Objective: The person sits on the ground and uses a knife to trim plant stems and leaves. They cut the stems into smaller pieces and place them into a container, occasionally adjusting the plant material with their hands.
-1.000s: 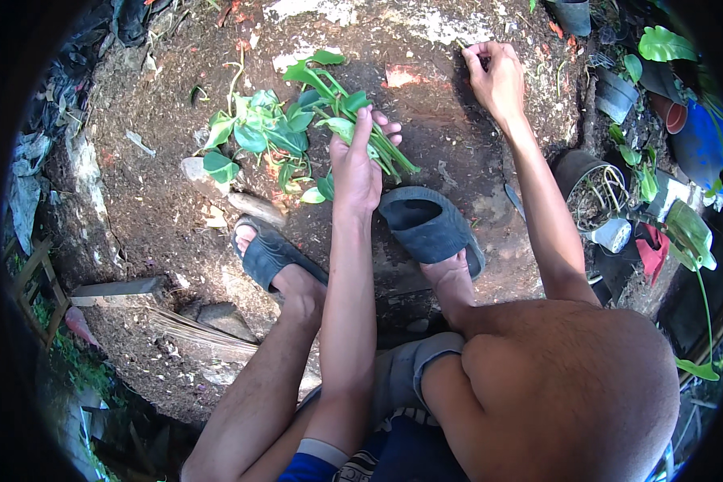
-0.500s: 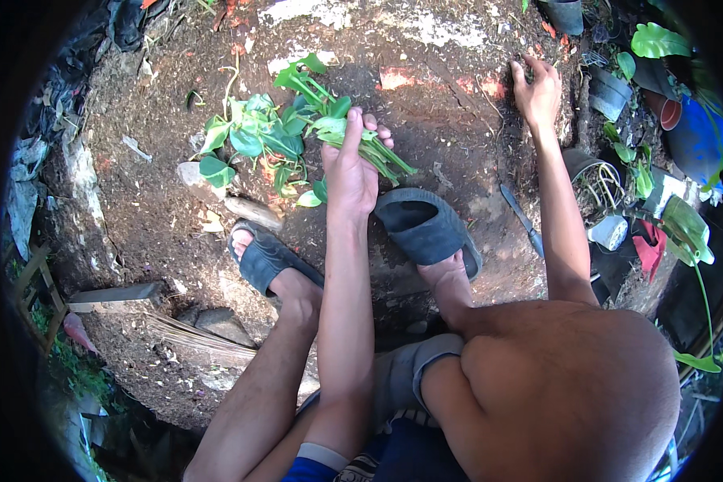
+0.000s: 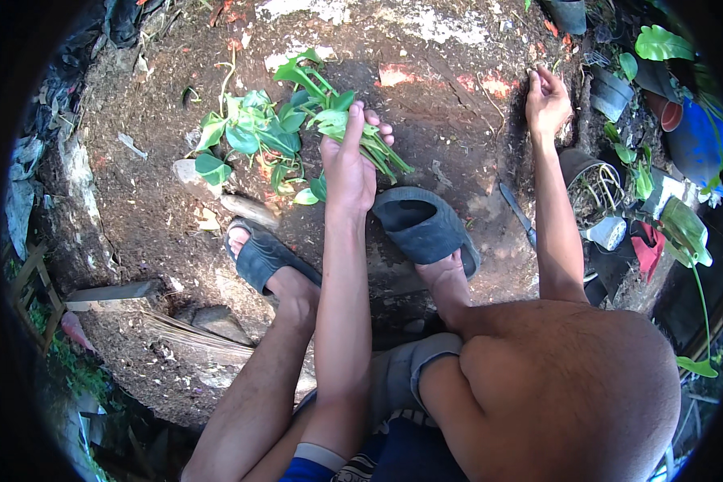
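My left hand (image 3: 350, 161) is closed around a bunch of green plant cuttings (image 3: 329, 120), holding them over the bare soil. More leafy cuttings (image 3: 245, 140) lie on the ground just left of that hand. My right hand (image 3: 546, 100) reaches far to the right, fingers curled loosely, touching the soil beside a dark plastic pot (image 3: 610, 92); I see nothing held in it. Both feet wear dark sandals: the left sandal (image 3: 261, 257) and the right sandal (image 3: 422, 225) sit just below the held cuttings.
A knife (image 3: 518, 213) lies on the soil right of the right sandal. Pots and potted plants (image 3: 598, 189) crowd the right edge, with a blue container (image 3: 699, 140) behind. A pale stone (image 3: 189, 173) and a wooden plank (image 3: 108, 293) lie at left.
My right hand has moved rightward across the soil toward the pots. My left hand has lifted the bunch of cuttings slightly further up.
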Motion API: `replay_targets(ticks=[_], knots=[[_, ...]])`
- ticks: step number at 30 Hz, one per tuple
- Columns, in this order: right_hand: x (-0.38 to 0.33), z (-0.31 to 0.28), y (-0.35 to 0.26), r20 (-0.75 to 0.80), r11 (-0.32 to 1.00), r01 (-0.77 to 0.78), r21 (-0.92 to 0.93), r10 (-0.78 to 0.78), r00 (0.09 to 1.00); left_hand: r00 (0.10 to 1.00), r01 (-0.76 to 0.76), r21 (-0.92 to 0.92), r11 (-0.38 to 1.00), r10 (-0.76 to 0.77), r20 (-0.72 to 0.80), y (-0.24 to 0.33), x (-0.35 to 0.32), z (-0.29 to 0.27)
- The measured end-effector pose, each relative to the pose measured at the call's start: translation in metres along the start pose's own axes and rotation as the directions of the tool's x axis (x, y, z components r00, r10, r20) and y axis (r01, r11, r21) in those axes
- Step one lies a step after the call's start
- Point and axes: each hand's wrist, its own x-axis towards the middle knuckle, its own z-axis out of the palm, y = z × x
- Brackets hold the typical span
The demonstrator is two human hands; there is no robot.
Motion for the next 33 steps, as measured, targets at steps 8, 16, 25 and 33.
replay_targets(ticks=[8, 16, 25, 33], knots=[[-0.119, -0.026, -0.147, 0.422, 0.783, -0.126, 0.609, -0.185, 0.888, 0.999, 0.04, -0.079, 0.996, -0.042, -0.014, -0.011, -0.004, 0.018], [-0.018, -0.009, -0.062, 0.139, 0.95, -0.138, 0.279, 0.103, 0.985, 0.993, 0.012, -0.072, 0.997, -0.004, 0.118, 0.002, -0.004, 0.013], [0.016, 0.007, 0.052, -0.13, 0.881, -0.208, -0.425, 0.168, 0.977, 0.996, 0.03, -0.071, 0.997, -0.024, 0.086, 0.003, -0.004, 0.008], [0.018, 0.001, 0.031, -0.155, 0.876, -0.295, -0.381, 0.254, 0.955, 0.997, 0.002, -0.069, 0.998, 0.003, 0.076, 0.003, -0.003, 0.003]])
